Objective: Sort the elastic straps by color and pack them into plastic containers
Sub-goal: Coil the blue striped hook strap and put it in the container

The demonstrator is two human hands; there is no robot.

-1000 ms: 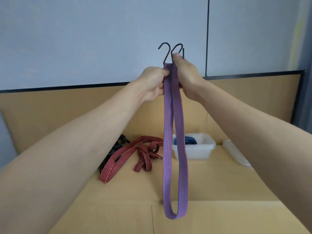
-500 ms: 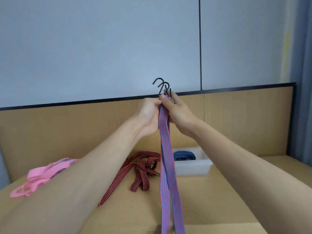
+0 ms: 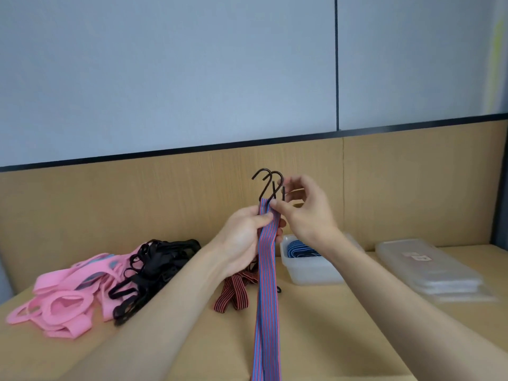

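**Striped strap held up by its hooked end, over the table**

Both hands hold 1 blue-and-red striped strap [image 3: 268,270] upright above the wooden table [image 3: 330,339]. The strap is doubled, so its 2 black hooks [image 3: 268,185] stand side by side at the top and the band hangs straight down out of the bottom of the view.

The left hand [image 3: 244,240] grips the band just below the hooks, thumb across the front and fingers curled round behind. The right hand [image 3: 305,213] pinches the top end by the hooks with thumb and forefinger. Its other fingers are loosely curled and spread apart.

Behind the hands, a clear plastic container [image 3: 310,273] sits on the table with a coiled blue strap [image 3: 301,250] inside. A red-and-black strap [image 3: 236,291] lies just left of the container. Farther left lie a heap of black straps [image 3: 154,268] and a heap of pink straps [image 3: 63,298], touching each other. A stack of flat clear plastic pieces [image 3: 428,268] lies to the right, blurred.
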